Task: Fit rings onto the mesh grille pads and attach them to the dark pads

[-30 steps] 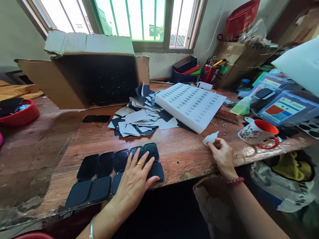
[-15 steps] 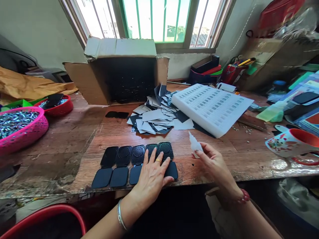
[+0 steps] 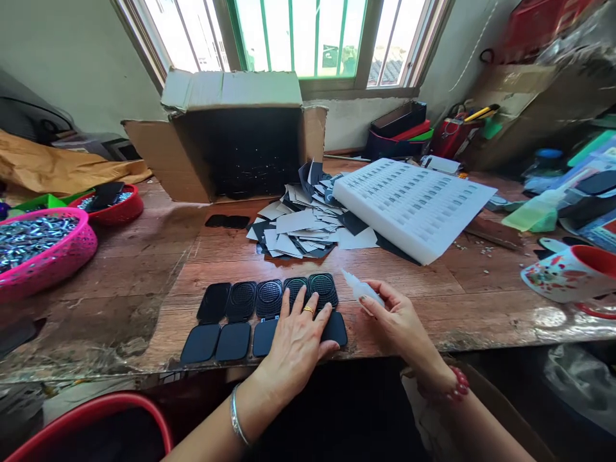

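Note:
Near the table's front edge lie several black hinged square cases, opened flat in a row. Their upper halves show ridged round patterns, and the lower halves are smooth. My left hand rests spread over the cases at the right end, covering parts of them. Just right of the row, my right hand grips a small white squeeze bottle with a narrow nozzle. The bottle is tilted, its tip pointing up and left, apart from the cases.
Behind the cases lies a loose pile of grey and black paper pieces. A white block with rows of slots leans beside it. An open cardboard box stands at the back, a pink basket of metal parts left, a mug right.
My right hand has brought the squeeze bottle leftward, closer to the cases, and tipped it from nearly upright to slanting left. My left hand stays spread on the cases.

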`<state>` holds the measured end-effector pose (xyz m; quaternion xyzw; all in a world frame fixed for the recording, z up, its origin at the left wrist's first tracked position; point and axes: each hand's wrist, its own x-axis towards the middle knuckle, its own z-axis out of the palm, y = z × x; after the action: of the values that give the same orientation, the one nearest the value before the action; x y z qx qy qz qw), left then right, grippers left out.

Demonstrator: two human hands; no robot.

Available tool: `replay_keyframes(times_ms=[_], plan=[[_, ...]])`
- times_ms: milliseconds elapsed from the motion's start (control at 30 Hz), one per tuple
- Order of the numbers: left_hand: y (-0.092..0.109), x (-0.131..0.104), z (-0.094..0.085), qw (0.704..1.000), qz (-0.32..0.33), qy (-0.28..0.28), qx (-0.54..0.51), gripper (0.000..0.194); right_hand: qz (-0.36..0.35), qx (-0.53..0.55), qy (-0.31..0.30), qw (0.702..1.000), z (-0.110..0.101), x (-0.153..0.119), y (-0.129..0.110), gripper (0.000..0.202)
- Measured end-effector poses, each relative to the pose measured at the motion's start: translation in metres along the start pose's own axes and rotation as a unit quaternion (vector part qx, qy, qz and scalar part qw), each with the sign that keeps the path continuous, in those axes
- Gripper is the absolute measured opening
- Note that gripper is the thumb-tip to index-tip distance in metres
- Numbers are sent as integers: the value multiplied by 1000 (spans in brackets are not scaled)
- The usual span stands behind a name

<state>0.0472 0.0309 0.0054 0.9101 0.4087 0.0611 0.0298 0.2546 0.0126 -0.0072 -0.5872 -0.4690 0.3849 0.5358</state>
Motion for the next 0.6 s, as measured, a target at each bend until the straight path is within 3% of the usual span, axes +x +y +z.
replay_keyframes(times_ms=[200,300,433,600], plan=[[2,-3,-6,1000,0,13,-10,61,-4,-89,-18,996,-3,24,-6,38],[1,-1,-4,1000,-8,-1,-19,63,-9,-80,2,997,1,37,-5,46],[0,0,0,999,-12,-8,-29,64,-33,-47,-15,998,7,50,-9,46],[0,-2,0,999,-7,-7,-31,64,-61,-103,-2,993,10,59,-16,42]])
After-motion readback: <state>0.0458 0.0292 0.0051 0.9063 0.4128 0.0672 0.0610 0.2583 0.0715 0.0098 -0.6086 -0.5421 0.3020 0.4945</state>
